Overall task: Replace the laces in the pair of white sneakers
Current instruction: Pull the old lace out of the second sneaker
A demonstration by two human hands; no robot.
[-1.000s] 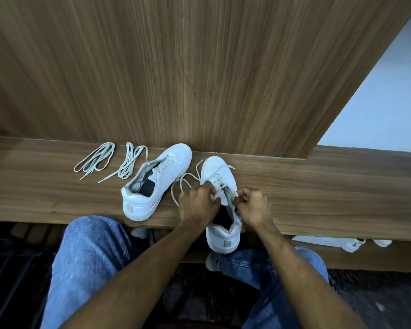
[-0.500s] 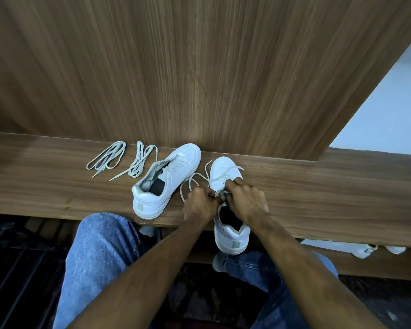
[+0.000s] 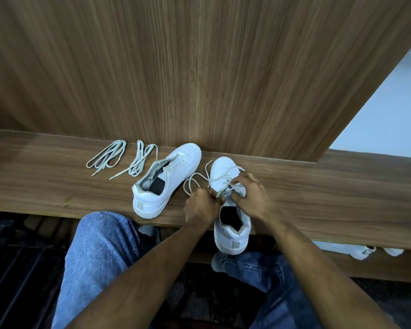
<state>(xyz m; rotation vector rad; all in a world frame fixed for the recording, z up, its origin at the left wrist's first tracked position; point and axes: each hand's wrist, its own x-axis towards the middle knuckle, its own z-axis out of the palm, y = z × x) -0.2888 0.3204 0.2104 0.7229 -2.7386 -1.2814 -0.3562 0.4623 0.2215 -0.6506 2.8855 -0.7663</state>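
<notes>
Two white sneakers stand on the wooden tabletop, both with the toes toward its far edge, where a wood panel rises. The right sneaker has its heel over the near edge of the tabletop, and its lace is partly threaded, with loose loops lying on the tabletop on its left side. The left hand is closed and pinches the lace at the left side of the eyelets. The right hand lies over the tongue area with the fingers bent on the lace strands; I cannot tell exactly which strand it pinches. The left sneaker has no lace and stands just beside, turned a little. Two folded laces lie farther left, near the far edge.
</notes>
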